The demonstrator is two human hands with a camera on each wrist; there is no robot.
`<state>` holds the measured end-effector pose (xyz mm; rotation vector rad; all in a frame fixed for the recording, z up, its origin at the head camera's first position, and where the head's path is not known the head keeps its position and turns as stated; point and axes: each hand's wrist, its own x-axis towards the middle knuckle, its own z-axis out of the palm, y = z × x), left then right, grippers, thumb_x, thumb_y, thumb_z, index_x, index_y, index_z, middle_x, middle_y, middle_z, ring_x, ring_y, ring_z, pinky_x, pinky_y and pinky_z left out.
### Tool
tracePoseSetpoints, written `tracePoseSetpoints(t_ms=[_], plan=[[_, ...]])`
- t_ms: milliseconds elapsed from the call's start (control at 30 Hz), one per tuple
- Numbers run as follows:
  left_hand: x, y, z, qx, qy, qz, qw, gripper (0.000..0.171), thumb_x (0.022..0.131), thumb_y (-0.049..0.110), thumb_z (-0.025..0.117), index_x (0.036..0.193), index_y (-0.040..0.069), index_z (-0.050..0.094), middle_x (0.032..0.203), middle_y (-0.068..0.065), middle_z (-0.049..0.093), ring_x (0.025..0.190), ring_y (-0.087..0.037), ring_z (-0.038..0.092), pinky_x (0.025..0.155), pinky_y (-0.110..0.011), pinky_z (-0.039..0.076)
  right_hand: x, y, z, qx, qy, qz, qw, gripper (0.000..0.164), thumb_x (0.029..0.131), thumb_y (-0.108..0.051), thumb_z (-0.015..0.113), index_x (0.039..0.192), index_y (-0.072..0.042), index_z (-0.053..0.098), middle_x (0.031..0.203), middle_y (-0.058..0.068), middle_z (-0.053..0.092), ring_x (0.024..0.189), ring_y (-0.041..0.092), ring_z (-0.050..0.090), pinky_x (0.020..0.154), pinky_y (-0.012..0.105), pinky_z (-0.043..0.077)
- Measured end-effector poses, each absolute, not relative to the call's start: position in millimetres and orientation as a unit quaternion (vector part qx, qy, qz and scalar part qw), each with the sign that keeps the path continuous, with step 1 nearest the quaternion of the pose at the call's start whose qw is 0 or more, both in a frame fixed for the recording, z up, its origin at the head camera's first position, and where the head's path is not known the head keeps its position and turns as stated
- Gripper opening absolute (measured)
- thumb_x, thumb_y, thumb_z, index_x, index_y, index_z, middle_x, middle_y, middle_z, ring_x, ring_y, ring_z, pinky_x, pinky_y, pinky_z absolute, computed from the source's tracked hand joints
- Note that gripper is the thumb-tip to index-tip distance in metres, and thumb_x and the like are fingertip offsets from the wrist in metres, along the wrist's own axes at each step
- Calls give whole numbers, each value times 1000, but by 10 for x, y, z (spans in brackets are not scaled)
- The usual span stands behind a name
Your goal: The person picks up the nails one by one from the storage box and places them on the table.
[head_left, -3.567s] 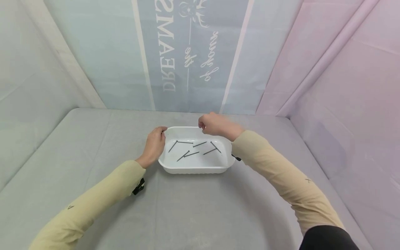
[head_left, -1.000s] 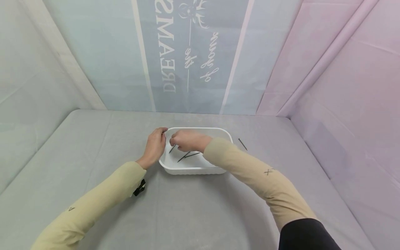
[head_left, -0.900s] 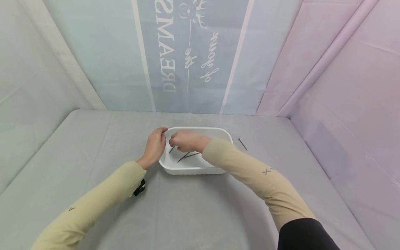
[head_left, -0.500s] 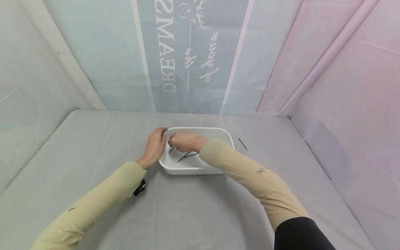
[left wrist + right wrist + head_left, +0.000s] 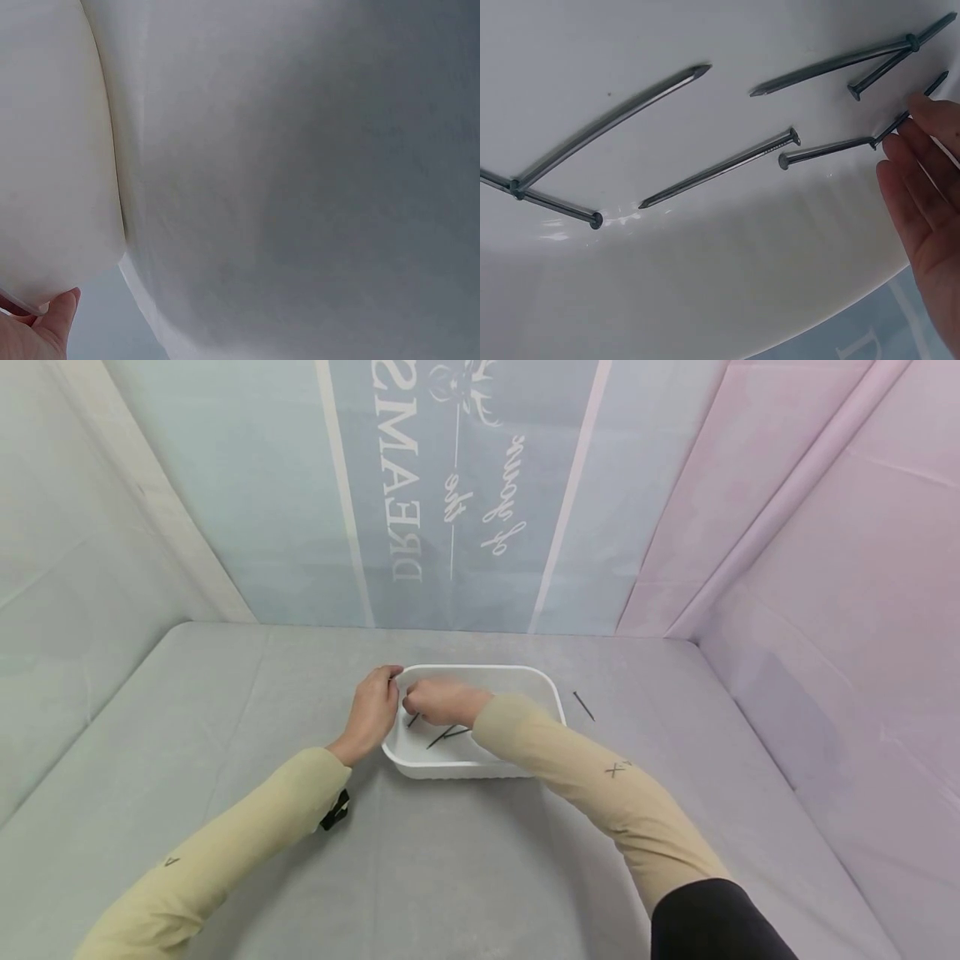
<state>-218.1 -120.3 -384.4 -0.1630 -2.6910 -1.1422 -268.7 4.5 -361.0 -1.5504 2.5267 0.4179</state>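
A white rectangular tray (image 5: 450, 770) stands on the grey table with several steel nails in it. My left hand (image 5: 371, 710) grips the rim at its left end, thumb over the edge. My right hand (image 5: 447, 700) reaches down inside, near the left end. In the right wrist view, thumb and fingers of the right hand (image 5: 930, 180) pinch a nail (image 5: 890, 130), hiding its middle. That nail's head meets another nail (image 5: 825, 152). Two crossed nails (image 5: 832, 67) and a single nail (image 5: 720, 169) lie alongside. The right forearm hides part of the tray in the head view.
One nail (image 5: 583, 706) lies on the table (image 5: 450, 860) to the right of the tray. At the tray's other end, another pair of nails (image 5: 600, 131) touches. A printed cloth backdrop (image 5: 465, 585) rises behind the table, with cloth walls on both sides.
Since the oldest frame, my right hand has gone from above the far rim leftward into the tray. A nail now lies on the table at right. My left hand stays put.
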Motion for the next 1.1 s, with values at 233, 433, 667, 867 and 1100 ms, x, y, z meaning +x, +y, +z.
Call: tracePoseSetpoints(t_ms=[233, 433, 667, 867, 1100], plan=[[-2188, -1202, -3838, -59, -916, -381, 113, 33, 97, 5, 33, 122, -6, 49, 117, -22, 53, 108, -32, 52, 86, -42, 46, -2668, 36, -3609, -511, 842, 158, 70, 5, 85, -15, 63, 85, -15, 68, 86, -2, 65, 72, 13, 56, 67, 25, 48], [-2193, -1198, -3827, -58, -914, -383, 116, 32, 96, 4, 33, 122, -6, 49, 117, -23, 53, 108, -32, 51, 88, -42, 46, -2670, 29, -3610, -505, 847, 144, 82, 7, 83, -13, 65, 76, -13, 65, 70, -3, 60, 59, 11, 44, 59, 25, 44], [-2191, -1196, -3820, -59, -916, -381, 114, 32, 96, 3, 33, 122, -7, 49, 118, -23, 52, 109, -33, 51, 89, -42, 45, -2649, 39, -3608, -490, 853, 140, 117, 8, 77, -8, 65, 72, -13, 63, 64, -5, 56, 59, 11, 44, 57, 24, 43], [-2179, -1195, -3811, -52, -916, -382, 107, 33, 96, 4, 33, 123, -6, 49, 118, -23, 52, 109, -33, 51, 88, -42, 46, -2628, 63, -3589, -457, 862, 143, 164, 20, 78, -8, 63, 67, -16, 49, 61, -5, 44, 58, 10, 39, 53, 21, 33], [-2183, -1193, -3816, -48, -917, -381, 105, 33, 96, 4, 33, 123, -6, 49, 118, -23, 52, 109, -32, 51, 89, -41, 46, -2637, 121, -3553, -459, 864, 125, 168, 24, 78, -2, 59, 65, -15, 43, 60, -4, 38, 57, 10, 34, 51, 21, 27]])
